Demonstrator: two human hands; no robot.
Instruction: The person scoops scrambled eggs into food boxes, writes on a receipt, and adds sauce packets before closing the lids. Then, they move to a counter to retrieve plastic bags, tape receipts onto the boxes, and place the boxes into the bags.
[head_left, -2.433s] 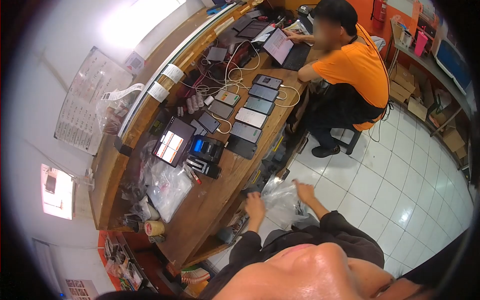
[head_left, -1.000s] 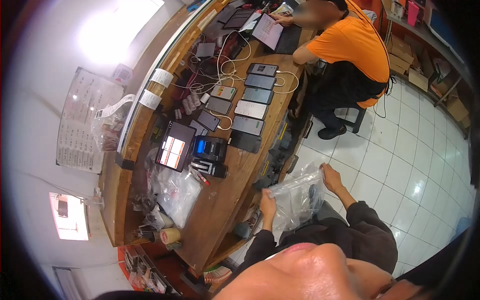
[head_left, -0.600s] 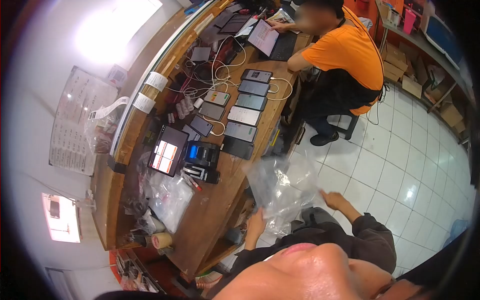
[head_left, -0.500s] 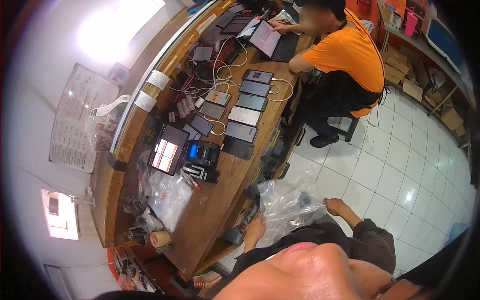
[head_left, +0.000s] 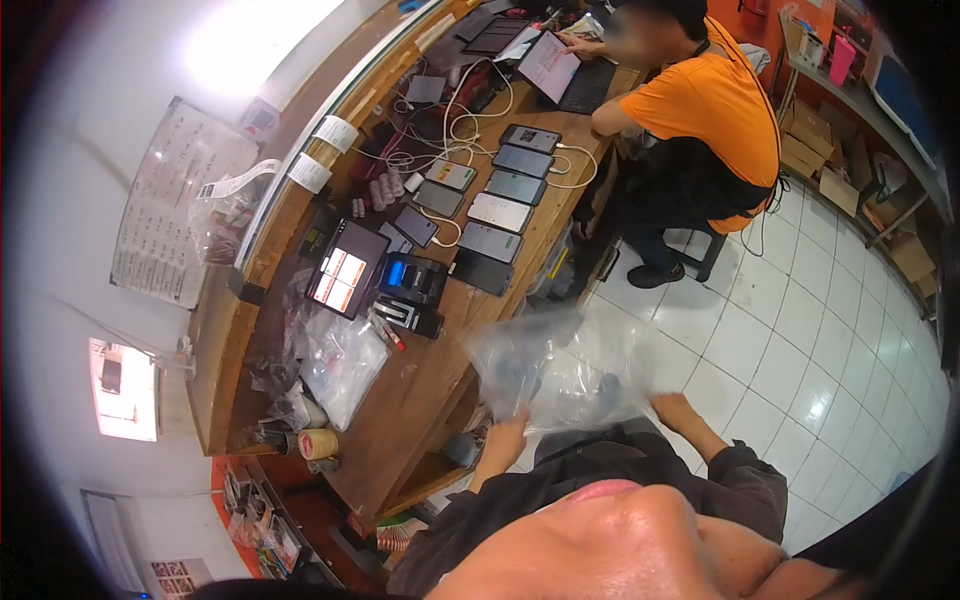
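A large clear plastic bag (head_left: 570, 372) is spread out in front of my body, and blurred dark shapes show through it. My left hand (head_left: 508, 432) is closed on the bag's near left edge. Its near right corner is gripped by my right hand (head_left: 674, 408), fingers curled. Left of the bag is the wooden table (head_left: 400, 420), with a stack of clear plastic bags (head_left: 345, 372) lying on it.
Several phones (head_left: 500, 212) lie in rows on the table among white cables. Nearby are a tablet (head_left: 347, 268), a black printer (head_left: 411, 277) and a tape roll (head_left: 318, 443). A person in an orange shirt (head_left: 705, 110) sits at a laptop (head_left: 550, 70).
The clear bag has been raised and spread wider, stretching further left. Both my hands keep hold of its edges. The camera view has shifted slightly.
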